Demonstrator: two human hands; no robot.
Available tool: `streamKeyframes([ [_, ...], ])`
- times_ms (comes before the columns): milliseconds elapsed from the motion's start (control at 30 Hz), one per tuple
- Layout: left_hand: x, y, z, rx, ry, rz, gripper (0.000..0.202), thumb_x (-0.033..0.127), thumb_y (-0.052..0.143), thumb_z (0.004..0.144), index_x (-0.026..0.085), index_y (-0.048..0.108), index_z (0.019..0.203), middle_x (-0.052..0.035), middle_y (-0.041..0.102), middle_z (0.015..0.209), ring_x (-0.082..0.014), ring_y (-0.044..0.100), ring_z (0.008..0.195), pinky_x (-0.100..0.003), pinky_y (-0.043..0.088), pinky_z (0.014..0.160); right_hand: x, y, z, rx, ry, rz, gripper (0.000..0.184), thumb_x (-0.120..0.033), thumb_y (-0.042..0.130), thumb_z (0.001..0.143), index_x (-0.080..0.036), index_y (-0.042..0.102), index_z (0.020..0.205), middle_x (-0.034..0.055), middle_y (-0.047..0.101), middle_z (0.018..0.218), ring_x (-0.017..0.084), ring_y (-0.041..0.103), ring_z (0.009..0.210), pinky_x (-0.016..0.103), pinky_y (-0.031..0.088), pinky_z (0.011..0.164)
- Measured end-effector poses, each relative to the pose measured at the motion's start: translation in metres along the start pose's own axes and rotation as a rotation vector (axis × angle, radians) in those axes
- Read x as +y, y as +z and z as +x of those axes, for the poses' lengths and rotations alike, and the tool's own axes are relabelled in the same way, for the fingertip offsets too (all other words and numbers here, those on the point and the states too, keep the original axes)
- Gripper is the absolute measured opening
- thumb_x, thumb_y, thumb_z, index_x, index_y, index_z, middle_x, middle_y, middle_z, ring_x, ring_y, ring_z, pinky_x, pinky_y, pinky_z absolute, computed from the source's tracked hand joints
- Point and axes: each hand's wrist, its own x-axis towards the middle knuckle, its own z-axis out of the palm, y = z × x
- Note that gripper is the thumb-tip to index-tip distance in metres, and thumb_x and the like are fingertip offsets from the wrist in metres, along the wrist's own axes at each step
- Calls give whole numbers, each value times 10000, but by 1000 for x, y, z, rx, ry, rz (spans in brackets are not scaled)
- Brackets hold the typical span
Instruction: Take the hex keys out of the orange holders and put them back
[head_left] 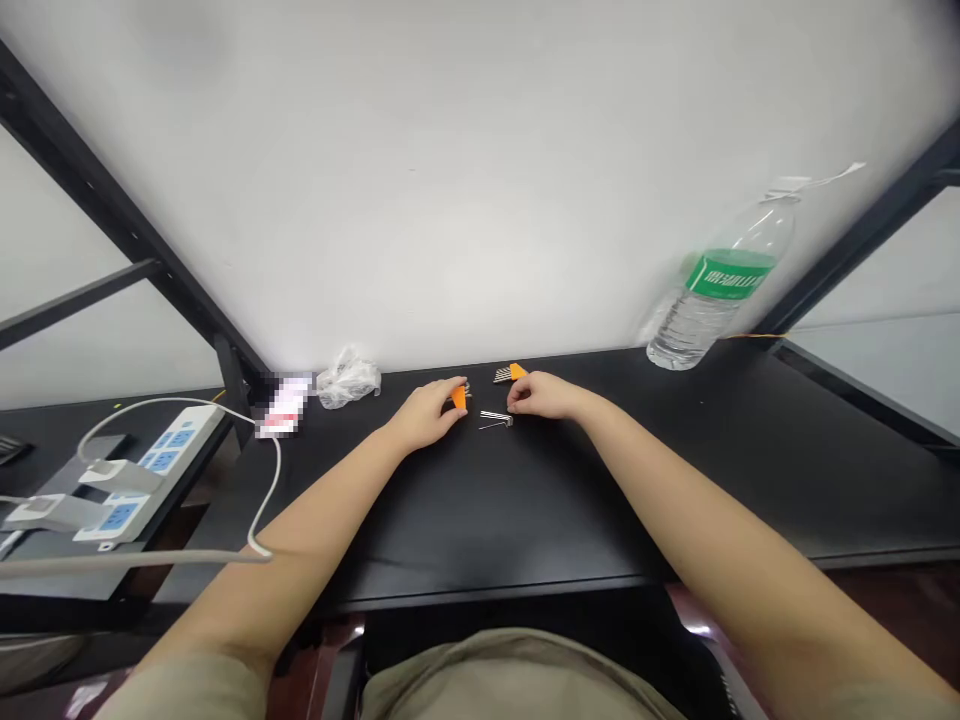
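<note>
One bare left hand (429, 412) is gripping a small orange holder (459, 398) at a black tabletop (487, 515), while the right hand (541, 393), grip unclear, is sitting beside loose L-shaped silver metal rods (508, 421).

no text legible, white lettering (733, 279) on green label (729, 268) of clear bottle (684, 328) too blurred to read, pixelated pink-white item (286, 405) also unreadable
</note>
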Motion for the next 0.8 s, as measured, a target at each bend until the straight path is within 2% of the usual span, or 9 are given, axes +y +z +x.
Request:
streamKeyframes([
  [167,0,9,5,62,-58,-20,551,315,602,951,184,493,1475,-128,579,1471,-271,572,1336,-458,452,1147,-2,3,-9,26,-5,5,147,-293,725,797,-225,787,912,30,742,935,186,663,835,284,499,726],
  [367,6,4,-5,89,-66,24,571,350,592,966,208,460,1503,-119,587,1454,-280,561,1329,-463,436,1140,-2,8,-8,56,24,-50,128,-234,719,761,-215,762,880,35,729,917,174,642,806,272,475,703],
  [500,11,5,-11,48,-76,23,595,360,594,965,217,441,1522,-123,626,1390,-274,602,1251,-450,472,1087,-2,16,-7,91,49,-109,85,-204,749,693,-196,695,759,43,674,766,172,590,687,284,433,631],
  [600,14,11,-11,44,-55,12,596,359,592,966,221,435,1525,-113,629,1383,-271,600,1250,-446,468,1090,-1,22,-11,135,11,-107,112,-214,741,696,-199,631,700,40,636,719,178,566,668,300,412,625],
  [800,15,18,-10,39,-14,14,575,359,584,970,230,445,1513,-99,613,1415,-273,589,1274,-451,461,1108,-4,32,-16,254,-121,20,56,-228,613,806,-220,596,858,14,644,830,179,591,749,303,455,696],
])
